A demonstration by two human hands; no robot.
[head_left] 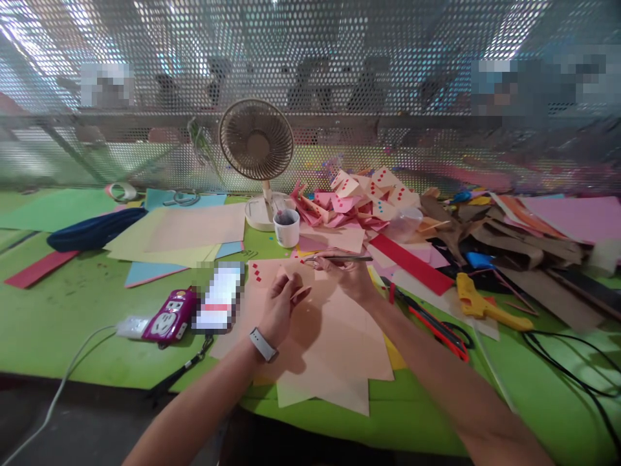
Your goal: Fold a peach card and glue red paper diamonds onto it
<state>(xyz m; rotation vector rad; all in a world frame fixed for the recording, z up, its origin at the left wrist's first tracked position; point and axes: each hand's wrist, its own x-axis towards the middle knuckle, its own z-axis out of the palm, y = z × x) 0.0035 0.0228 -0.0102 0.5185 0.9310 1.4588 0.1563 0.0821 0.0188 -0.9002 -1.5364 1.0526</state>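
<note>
My left hand (277, 304), with a grey watch band (262, 345) at its wrist, is closed on a small folded piece of peach paper (301, 295). In my right hand (350, 277) are metal tweezers (356, 259), pinched between the fingers with their tips pointing left. A tiny red bit (303, 261) shows at the tips; whether they grip it I cannot tell. Both hands are over stacked peach sheets (349, 343). Several small red diamond-shaped pieces (257, 272) lie on the upper left of that stack.
A phone (220, 298) and a purple power socket (171, 316) lie to the left. Behind stand a white cup (286, 228) and a fan (257, 139), beside a heap of dotted folded papers (359, 194). Scissors (444, 336) and a yellow glue gun (485, 305) are at the right.
</note>
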